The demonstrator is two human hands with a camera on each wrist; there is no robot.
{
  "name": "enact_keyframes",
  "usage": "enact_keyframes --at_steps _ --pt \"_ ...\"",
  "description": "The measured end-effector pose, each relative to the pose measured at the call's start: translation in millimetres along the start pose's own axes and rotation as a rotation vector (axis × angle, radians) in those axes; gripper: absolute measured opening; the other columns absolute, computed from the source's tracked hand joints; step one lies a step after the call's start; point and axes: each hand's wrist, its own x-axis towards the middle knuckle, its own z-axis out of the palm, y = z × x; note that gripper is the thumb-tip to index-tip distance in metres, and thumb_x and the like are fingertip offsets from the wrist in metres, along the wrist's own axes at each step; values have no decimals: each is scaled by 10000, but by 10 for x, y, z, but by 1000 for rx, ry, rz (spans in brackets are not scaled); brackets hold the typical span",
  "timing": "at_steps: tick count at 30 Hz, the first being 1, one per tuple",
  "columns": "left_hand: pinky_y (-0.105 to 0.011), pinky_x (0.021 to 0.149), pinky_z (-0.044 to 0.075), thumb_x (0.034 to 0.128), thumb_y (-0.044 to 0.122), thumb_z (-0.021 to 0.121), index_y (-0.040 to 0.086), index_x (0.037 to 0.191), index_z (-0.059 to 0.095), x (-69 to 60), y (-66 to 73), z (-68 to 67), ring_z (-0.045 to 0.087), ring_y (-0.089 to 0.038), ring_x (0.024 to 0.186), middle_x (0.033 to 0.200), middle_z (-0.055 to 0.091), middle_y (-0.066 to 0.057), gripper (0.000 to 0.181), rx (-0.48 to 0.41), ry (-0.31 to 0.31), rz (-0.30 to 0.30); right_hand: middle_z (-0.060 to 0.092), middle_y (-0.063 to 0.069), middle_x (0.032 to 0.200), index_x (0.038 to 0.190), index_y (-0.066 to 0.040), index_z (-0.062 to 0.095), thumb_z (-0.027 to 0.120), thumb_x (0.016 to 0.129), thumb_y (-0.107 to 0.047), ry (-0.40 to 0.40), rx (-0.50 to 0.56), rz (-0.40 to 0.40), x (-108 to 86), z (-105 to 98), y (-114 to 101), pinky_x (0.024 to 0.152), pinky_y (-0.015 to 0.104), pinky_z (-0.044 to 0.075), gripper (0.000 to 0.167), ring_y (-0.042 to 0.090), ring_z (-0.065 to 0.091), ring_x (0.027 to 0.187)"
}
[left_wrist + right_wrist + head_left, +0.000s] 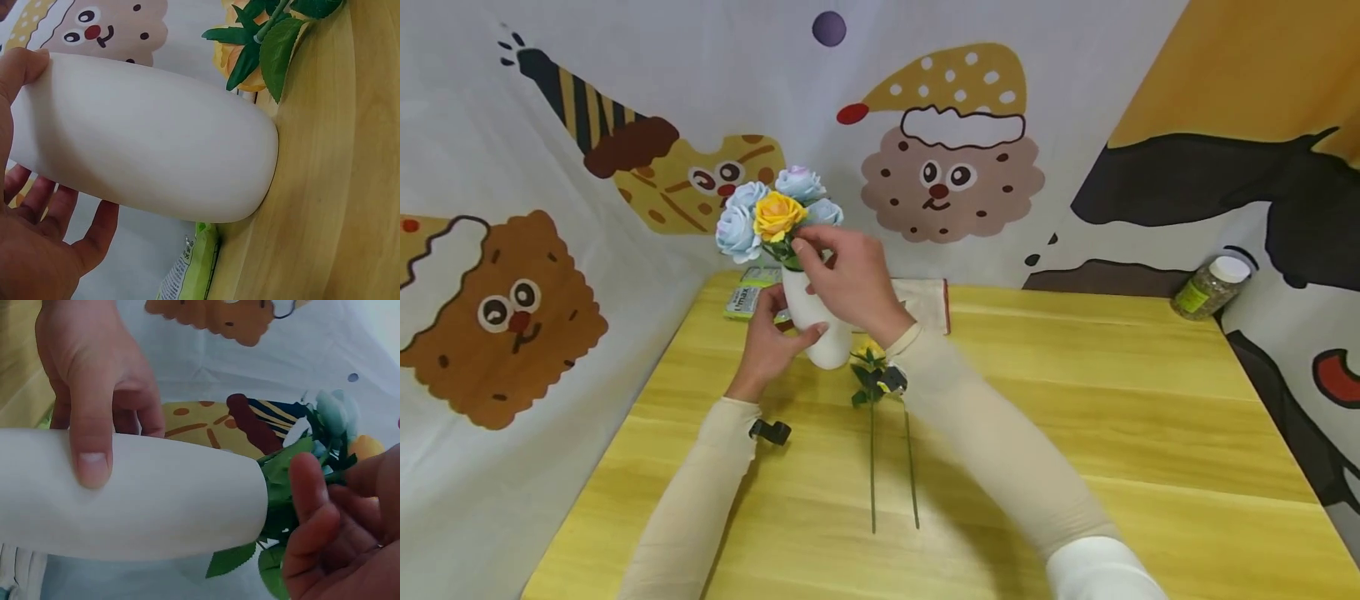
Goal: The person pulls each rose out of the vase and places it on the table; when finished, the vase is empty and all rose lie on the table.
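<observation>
Left hand curls round the white vase, right hand pinches a stem above it; the pack behind partly reads "max".

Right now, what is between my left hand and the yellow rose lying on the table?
In the head view, the white vase separates your left hand from that rose.

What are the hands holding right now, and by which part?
Left hand: the rounded white vase, by its body. Right hand: the yellow, ruffled rose, apparently by its green stem, near the top.
</observation>
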Motion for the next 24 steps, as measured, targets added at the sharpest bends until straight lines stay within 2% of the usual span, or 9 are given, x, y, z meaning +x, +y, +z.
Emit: enact_keyframes --at_steps 2,5,10,12,13,15,21,22,24 --pt "-510 1060 514 850 197 897 79 1490 429 -5 -6 -2 531 -226 1258 1437 530 -105 801 3 1 2 797 27 1068 1242 -102 767 618 1078 -222 9 -57 -6 36 44 0 577 257 553 252 60 658 571" --pt "-528 1058 509 855 187 893 89 1486 434 5 -18 -9 526 -232 1266 1442 525 -99 786 10 1 17 802 16 1101 1233 -120 770 622 1071 -209 18 -118 4 82 86 8 618 262 554 237 77 662 566" --pt "-522 1047 516 853 209 899 99 1454 444 8 -46 -8 529 -220 1257 1416 527 -78 762 21 -16 19 806 -17 1152 1206 -158 789 659 1052 -215 4 -220 22 124 103 38 841 300 566 209 138 751 899" --pt "-529 1045 520 856 226 897 97 1441 448 7 -51 -10 536 -219 1255 1410 531 -80 748 26 -17 29 808 -24 1130 1172 -160 796 665 1048 -209 -4 -245 12 138 103 48 902 318 558 187 149 735 1032" --pt "-537 1043 522 858 237 897 98 1435 452 10 -52 -11 540 -221 1252 1404 533 -81 741 29 -15 37 807 -21 1121 1156 -155 795 666 1048 -206 -4 -245 3 144 102 52 907 327 556 176 155 732 1048" --pt "-555 1040 522 856 257 899 99 1425 456 15 -47 -12 544 -223 1244 1394 537 -83 738 31 -12 48 804 -13 1102 1132 -142 787 664 1048 -193 1 -227 -11 147 100 62 896 330 552 158 164 728 1036" --pt "-563 1036 516 838 267 914 89 1411 454 2 -47 -10 539 -209 1213 1368 540 -84 756 36 -6 39 781 29 1087 1153 -96 740 642 1063 -172 29 -79 -15 93 74 61 600 260 558 154 101 661 621" --pt "-559 1036 517 841 267 912 86 1411 452 1 -48 -10 540 -210 1215 1369 538 -87 755 38 -5 38 780 35 1095 1163 -90 735 641 1065 -176 36 -67 -17 88 63 57 577 245 543 162 85 638 600" --pt "-551 1038 521 844 267 909 87 1408 451 5 -48 -10 541 -217 1224 1370 538 -89 748 41 -1 37 780 35 1102 1163 -89 733 640 1065 -175 52 -57 -39 89 40 50 609 226 537 160 74 655 679"
